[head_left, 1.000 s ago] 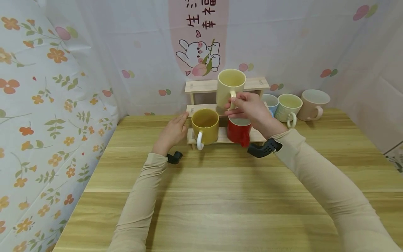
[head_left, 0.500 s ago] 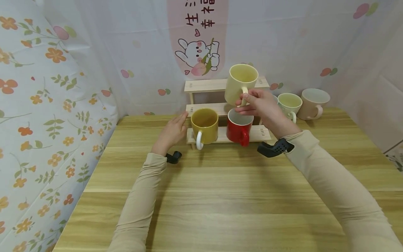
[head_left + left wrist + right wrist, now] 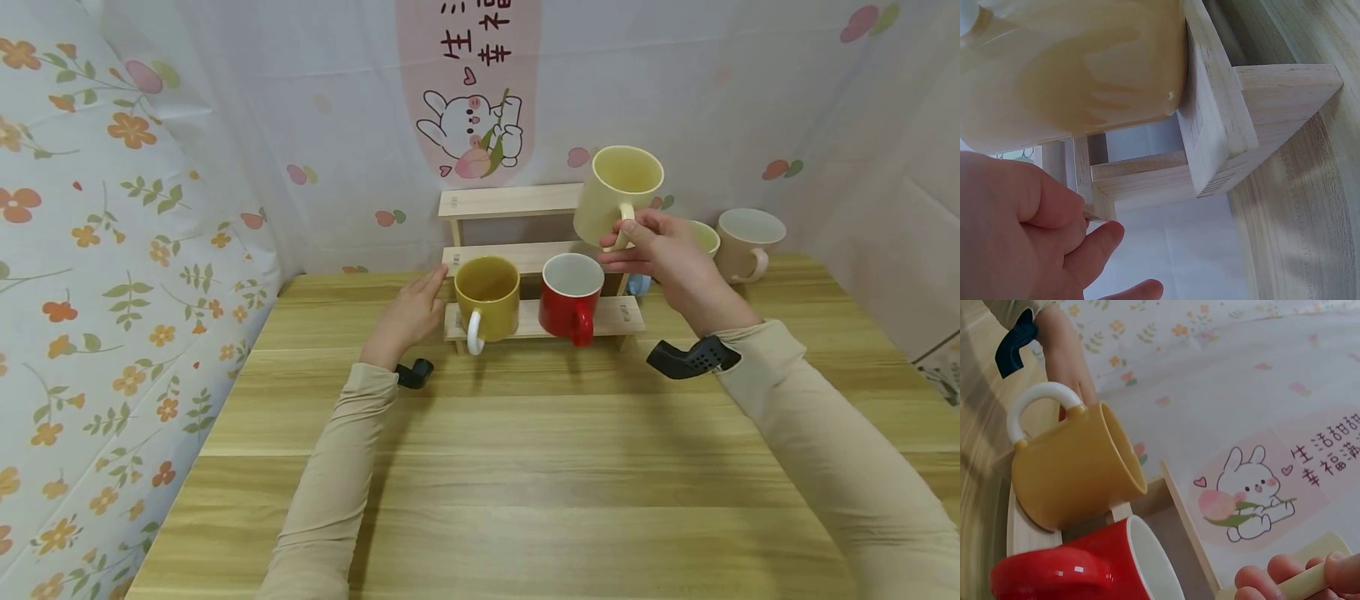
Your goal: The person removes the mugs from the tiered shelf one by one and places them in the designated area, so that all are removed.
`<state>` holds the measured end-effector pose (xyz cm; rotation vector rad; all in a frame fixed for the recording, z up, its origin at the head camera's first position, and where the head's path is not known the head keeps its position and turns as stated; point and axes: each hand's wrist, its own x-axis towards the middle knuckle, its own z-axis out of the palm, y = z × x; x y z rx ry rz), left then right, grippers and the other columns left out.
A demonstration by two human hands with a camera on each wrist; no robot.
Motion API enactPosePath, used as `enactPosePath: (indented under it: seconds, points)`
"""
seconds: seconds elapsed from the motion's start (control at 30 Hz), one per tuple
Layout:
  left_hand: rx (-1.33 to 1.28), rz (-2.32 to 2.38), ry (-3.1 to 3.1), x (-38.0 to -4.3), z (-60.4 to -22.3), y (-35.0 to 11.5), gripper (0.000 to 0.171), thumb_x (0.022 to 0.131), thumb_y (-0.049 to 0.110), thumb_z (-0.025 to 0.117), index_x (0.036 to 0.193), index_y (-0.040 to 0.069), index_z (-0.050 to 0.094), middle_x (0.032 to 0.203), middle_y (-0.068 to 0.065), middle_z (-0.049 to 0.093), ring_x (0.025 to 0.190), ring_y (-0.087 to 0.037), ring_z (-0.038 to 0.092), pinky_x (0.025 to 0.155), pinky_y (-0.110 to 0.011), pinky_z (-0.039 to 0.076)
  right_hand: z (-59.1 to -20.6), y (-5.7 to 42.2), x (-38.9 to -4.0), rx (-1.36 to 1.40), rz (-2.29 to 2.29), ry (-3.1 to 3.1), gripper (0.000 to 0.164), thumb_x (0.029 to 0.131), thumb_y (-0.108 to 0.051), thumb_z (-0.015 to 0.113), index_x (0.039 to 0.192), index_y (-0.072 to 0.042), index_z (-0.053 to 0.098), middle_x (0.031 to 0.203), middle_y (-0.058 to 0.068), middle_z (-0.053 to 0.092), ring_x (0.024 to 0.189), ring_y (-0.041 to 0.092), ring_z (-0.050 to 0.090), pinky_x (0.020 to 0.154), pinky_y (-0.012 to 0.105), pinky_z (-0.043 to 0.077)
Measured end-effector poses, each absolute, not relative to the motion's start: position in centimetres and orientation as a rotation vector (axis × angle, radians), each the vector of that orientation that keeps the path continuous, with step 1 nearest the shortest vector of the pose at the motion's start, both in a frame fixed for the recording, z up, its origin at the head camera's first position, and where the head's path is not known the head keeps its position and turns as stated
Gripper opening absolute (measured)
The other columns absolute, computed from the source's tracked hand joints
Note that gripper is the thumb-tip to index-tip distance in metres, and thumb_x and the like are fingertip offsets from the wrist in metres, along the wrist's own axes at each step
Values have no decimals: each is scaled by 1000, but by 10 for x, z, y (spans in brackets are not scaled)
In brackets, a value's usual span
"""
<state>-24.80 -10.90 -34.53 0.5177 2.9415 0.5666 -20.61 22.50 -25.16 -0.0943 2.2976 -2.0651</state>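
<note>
My right hand (image 3: 678,258) pinches the handle of a pale yellow mug (image 3: 607,204), holding it upright in the air before the right end of a three-tier wooden rack (image 3: 510,202). On the left, my left hand (image 3: 405,321) holds the end of the rack's middle board; the left wrist view has the board's edge between thumb and fingers (image 3: 1100,247). A mustard mug (image 3: 489,304) with a white handle and a red mug (image 3: 567,304) with a white inside stand on the lowest board. Both handles point toward me. Only a little of the pale mug shows in the right wrist view.
Right of the rack stand a pale green mug (image 3: 707,237), partly covered by my right hand, and a pinkish-beige mug (image 3: 750,242). A bit of a light blue mug (image 3: 638,284) shows below that hand. A printed cloth (image 3: 337,108) hangs behind the wooden table (image 3: 487,467).
My right hand has carried the pale yellow mug rightward and slightly up, away from above the red mug. The red mug is now fully uncovered. My left hand stays on the rack.
</note>
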Motion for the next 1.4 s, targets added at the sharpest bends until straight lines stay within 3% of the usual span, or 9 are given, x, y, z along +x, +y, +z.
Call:
enactPosePath:
  seconds: [0.47,0.63,0.93,1.23,1.4]
  points:
    - [539,606,2938,-248,-342,-109,57,100,18,28,155,14,14,159,-7,20,145,-35,21,121,-43,18,-265,264,-191,-47,-2149,2299,24,97,-22,53,99,2,50,84,-2,67,76,10,72,69,21,59]
    - [530,603,2932,-248,-342,-109,57,100,19,28,155,15,14,159,-6,20,144,-37,23,120,-45,19,-270,278,-185,5,-2037,2390,28,98,-25,50,106,1,50,84,-8,67,76,6,71,70,19,58]
    - [530,590,2933,-247,-343,-108,56,101,19,28,155,14,13,160,-7,19,144,-35,22,120,-44,18,-286,301,-175,54,-2078,2305,22,96,-26,54,101,-5,58,83,-6,68,76,8,71,69,21,58]
    - [513,591,2939,-247,-345,-108,57,100,19,28,155,15,13,160,-6,19,144,-36,23,120,-45,19,-301,315,-167,68,-2069,2268,33,95,-31,55,110,-2,55,88,-6,69,83,7,71,75,21,58]
    - [511,607,2943,-246,-345,-108,56,100,19,28,155,15,14,160,-5,19,144,-35,23,120,-44,18,-310,321,-165,72,-2180,2095,21,96,-24,55,104,-5,58,86,-3,70,81,10,71,73,22,58]
